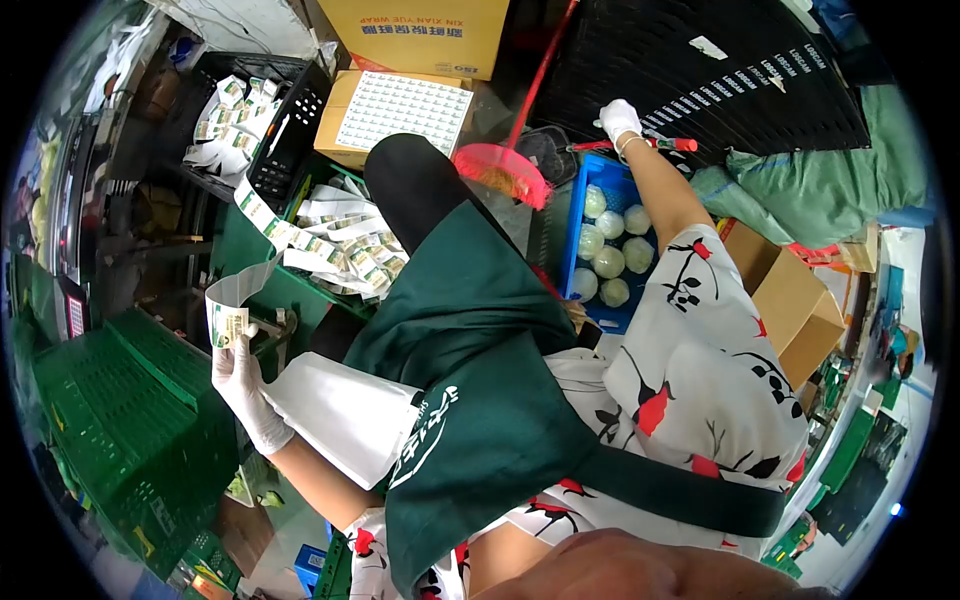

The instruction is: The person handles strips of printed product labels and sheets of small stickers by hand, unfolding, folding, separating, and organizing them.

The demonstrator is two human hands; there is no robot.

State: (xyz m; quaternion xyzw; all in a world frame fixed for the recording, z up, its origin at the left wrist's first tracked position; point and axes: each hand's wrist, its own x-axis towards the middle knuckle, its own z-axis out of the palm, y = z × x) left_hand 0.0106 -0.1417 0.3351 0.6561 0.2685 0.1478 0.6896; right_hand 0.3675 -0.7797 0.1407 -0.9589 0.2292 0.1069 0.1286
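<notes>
My left hand (240, 388), in a white glove, pinches a strip of printed labels (228, 325) at the left. The strip loops up toward the heap of labels, and a wide length of white backing paper (335, 415) runs from beside the hand across my lap. My right hand (619, 119), also gloved, is held out past the far end of a blue crate (572, 235). Its fingers are curled, and what they hold, if anything, is hidden. Several pale round wrapped items (608, 262) lie in that crate. A red-handled tool (678, 145) lies by my right wrist.
A green crate (290, 285) and a black crate (300, 125) hold label strips. A label sheet (405, 112) lies on a cardboard box (335, 120). A red broom (505, 170) leans in front. Black crates (720, 70) stand right; green crates (130, 430) stand left.
</notes>
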